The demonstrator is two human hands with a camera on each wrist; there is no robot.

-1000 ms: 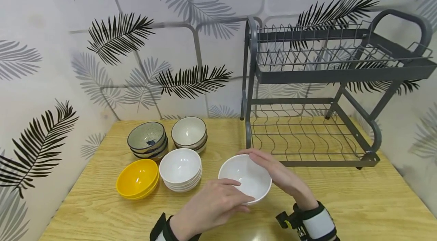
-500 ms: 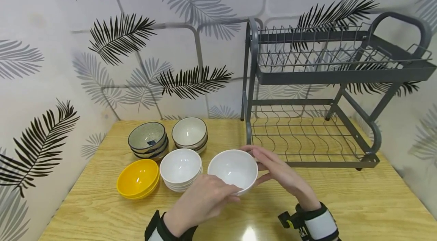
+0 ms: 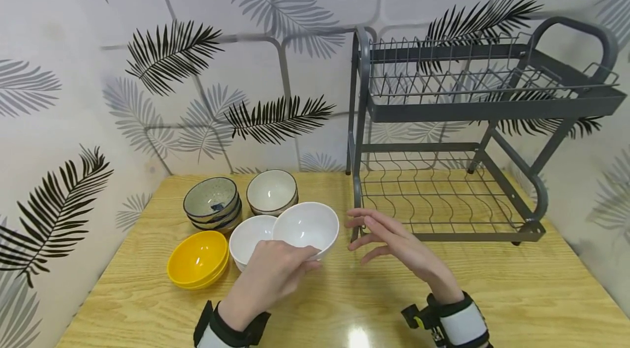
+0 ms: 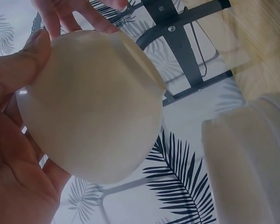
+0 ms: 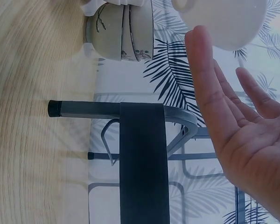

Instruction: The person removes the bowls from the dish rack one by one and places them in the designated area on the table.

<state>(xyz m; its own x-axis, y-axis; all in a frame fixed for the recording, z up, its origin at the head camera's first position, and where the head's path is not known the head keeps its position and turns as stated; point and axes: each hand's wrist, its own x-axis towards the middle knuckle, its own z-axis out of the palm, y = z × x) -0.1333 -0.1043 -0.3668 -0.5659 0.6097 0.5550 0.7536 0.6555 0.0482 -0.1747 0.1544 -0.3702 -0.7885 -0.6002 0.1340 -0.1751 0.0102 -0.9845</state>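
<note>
A white bowl is tilted in my left hand, which pinches it by the near rim. In the head view the bowl overlaps the right side of a stack of white bowls. The left wrist view shows the held bowl's rounded underside and foot, with the thumb at its edge. To the right, my right hand is apart from the bowl, fingers spread and holding nothing. In the right wrist view, its fingers extend below the bowl.
Yellow bowls are stacked at the left. Behind stand blue-rimmed grey bowls and dark-rimmed cream bowls. A two-tier grey dish rack occupies the back right of the wooden table, close to the patterned wall.
My left hand has carried the white bowl left and up in the head view, toward the white stack. The right hand has let go of the bowl and now stands apart with its fingers spread.
</note>
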